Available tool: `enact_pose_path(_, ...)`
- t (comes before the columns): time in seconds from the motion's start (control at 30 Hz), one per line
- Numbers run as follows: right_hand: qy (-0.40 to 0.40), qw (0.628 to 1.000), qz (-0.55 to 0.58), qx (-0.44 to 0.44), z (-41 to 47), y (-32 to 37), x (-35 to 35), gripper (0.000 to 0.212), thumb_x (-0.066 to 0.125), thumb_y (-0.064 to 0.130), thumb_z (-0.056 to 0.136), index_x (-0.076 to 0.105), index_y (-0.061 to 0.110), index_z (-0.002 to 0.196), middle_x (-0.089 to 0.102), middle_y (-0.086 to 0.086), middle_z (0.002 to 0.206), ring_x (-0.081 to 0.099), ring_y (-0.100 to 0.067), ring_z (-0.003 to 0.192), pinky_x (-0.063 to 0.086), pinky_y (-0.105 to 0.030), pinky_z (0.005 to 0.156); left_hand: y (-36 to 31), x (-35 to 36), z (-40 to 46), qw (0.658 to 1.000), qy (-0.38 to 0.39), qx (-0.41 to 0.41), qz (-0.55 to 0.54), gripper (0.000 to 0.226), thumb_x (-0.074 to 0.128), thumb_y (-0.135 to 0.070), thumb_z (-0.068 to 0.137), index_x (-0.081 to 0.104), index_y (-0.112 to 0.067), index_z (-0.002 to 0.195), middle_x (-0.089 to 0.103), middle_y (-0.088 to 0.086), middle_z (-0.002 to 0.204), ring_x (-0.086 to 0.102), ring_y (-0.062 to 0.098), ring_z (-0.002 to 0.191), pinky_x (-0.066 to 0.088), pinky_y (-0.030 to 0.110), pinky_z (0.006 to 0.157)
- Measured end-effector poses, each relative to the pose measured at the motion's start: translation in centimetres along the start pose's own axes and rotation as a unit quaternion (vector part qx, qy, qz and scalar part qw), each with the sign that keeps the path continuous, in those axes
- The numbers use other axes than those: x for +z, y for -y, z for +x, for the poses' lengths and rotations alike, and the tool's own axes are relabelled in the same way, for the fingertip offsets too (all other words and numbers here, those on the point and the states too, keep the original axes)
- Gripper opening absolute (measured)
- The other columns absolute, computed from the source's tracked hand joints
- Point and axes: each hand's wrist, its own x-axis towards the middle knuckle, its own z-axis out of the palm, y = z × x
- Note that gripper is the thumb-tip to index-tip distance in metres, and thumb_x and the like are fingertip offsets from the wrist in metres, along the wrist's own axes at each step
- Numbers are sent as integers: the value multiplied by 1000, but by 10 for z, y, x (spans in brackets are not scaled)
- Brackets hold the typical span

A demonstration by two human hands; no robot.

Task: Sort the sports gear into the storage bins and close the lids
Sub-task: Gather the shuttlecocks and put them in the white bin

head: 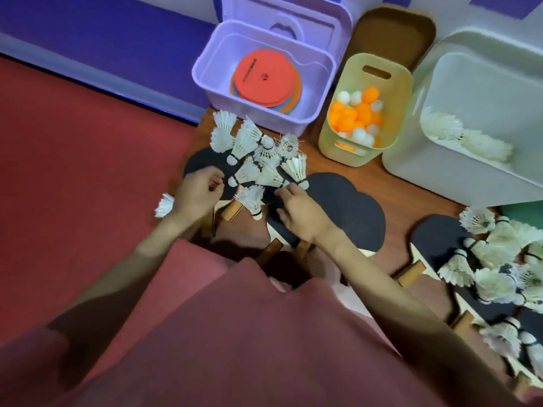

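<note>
discs (266, 77) in left bin (205, 80), balls (357, 116) in middle bin (402, 92), shuttlecocks (470, 139) in right bin (411, 168)

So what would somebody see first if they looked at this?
Probably the bright orange discs in the purple bin at the top, and the orange and white balls in the yellow bin beside it. Then the heap of white shuttlecocks in the middle, lying on black paddles, with the left hand and right hand reaching in.

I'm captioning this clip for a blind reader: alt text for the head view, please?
Both hands, left hand and right hand, reach into a pile of shuttlecocks lying on paddles. Behind stand an open purple bin of discs, a yellow basket of balls, and a white bin.
</note>
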Motion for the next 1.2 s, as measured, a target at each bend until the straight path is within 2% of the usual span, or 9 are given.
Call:
enact_pose_path(0.2, -12, 999, 31, 11, 28, 36, 34, 48, 54, -1, 77, 50, 1, 124, 45, -18, 112, 50, -34, 96, 48, -43, 83, 48, -18, -13, 962, -33, -217, 166, 38, 61, -25, 89, 51, -5, 120, 58, 20, 118, 59, 40, 105, 49, 46, 81)
enact_pose_path(0.37, -24, 999, -19, 33, 45, 46, 47, 31, 56, 7, 84, 56, 2, 115, 49, -17, 114, 49, -35, 99, 46, -46, 85, 75, -18, -16, 922, -128, -360, 54, 62, 59, -31, 88, 33, 3, 132, 36, 26, 131, 51, 46, 109, 44, 47, 85)
enact_pose_path(0.53, 0, 997, -55, 58, 53, 49, 48, 21, 52, 8, 88, 64, 3, 103, 56, -16, 107, 48, -37, 103, 42, -43, 85, 92, -12, -9, 868, -44, -486, -86, 102, 68, -48, 83, 8, 5, 147, 13, 28, 148, 40, 41, 128, 38, 38, 100)
enact_pose_path(0.77, -61, 997, -7, 55, 42, 44, 49, 14, 54, 5, 87, 67, 1, 82, 62, -14, 92, 55, -36, 92, 45, -39, 72, 109, 7, 3, 808, -79, -546, -205, 109, 83, -48, 64, 28, 3, 143, 38, 21, 140, 52, 35, 119, 46, 37, 98)
enact_pose_path(0.83, -82, 996, 12, 42, 38, 44, 50, 11, 58, 6, 86, 68, 3, 83, 63, -12, 93, 57, -34, 92, 47, -38, 73, 116, 12, 3, 788, -103, -532, -291, 93, 90, -44, 44, 56, 0, 120, 61, 17, 122, 65, 31, 99, 55, 42, 89)
enact_pose_path(0.9, -116, 992, 37, 30, 33, 45, 47, 9, 60, 7, 86, 68, 4, 85, 63, -9, 94, 59, -32, 92, 47, -33, 73, 125, 23, 2, 788, -142, -507, -320, 58, 90, -31, 50, 65, -4, 95, 70, 16, 102, 69, 29, 87, 58, 44, 82)
enact_pose_path(0.97, -174, 982, 71, 5, 29, 50, 39, 9, 60, 9, 89, 68, 4, 89, 63, -8, 94, 59, -28, 90, 44, -29, 74, 106, 12, -4, 833, -152, -461, -264, 54, 87, -33, 51, 64, -9, 94, 68, 10, 99, 65, 25, 93, 54, 38, 86)
enact_pose_path(1.1, -317, 934, 161, -43, 26, 68, 13, 13, 59, 11, 92, 69, 3, 89, 63, -8, 92, 60, -21, 86, 47, -26, 76, 76, -2, -13, 944, -173, -223, -172, 52, 82, -13, 62, 58, -13, 107, 48, 12, 110, 41, 3, 92, 38, 13, 79)
enact_pose_path(1.2, -377, 901, 208, -53, 30, 82, 0, 8, 64, 4, 89, 71, 1, 88, 62, -4, 88, 59, -16, 81, 45, -20, 71, 66, -6, -15, 977, -136, -60, -156, 50, 78, -12, 61, 59, -15, 108, 53, 10, 110, 52, 11, 96, 51, 34, 85)
